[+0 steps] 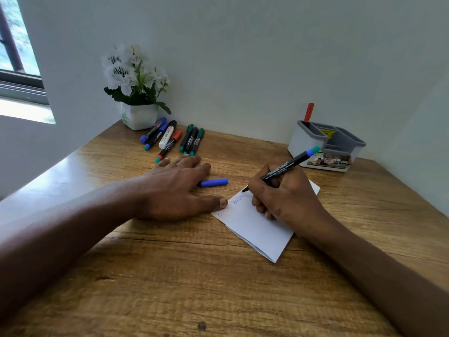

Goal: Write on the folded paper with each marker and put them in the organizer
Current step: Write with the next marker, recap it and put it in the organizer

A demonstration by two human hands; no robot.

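One folded paper [255,227] lies on the desk [218,288] near its middle, with faint red and blue scrawl along its far-left edge. The right hand [289,198] rests on it, its grip pinched around a black-bodied marker [281,167] whose tip meets the sheet just past the blue writing; so the step in hand looks like the writing pass with the blue marker. Its blue cap [213,182] lies on the wood just beside the paper's far corner, partly under the left hand [175,188], whose grip is spread flat, palm down, thumb pinning the sheet's corner.

Seven more markers [170,138] wait in a loose row by the flower pot [139,116] at the back of the desk: blue, black, red and three green caps. A red-capped marker [309,113] already stands in the organizer [325,147] at the far right, so the job seems early.

Next, I judge, comes lifting the tip, fetching the cap from beside the left fingers, pressing it on, then carrying the marker right to a free compartment.
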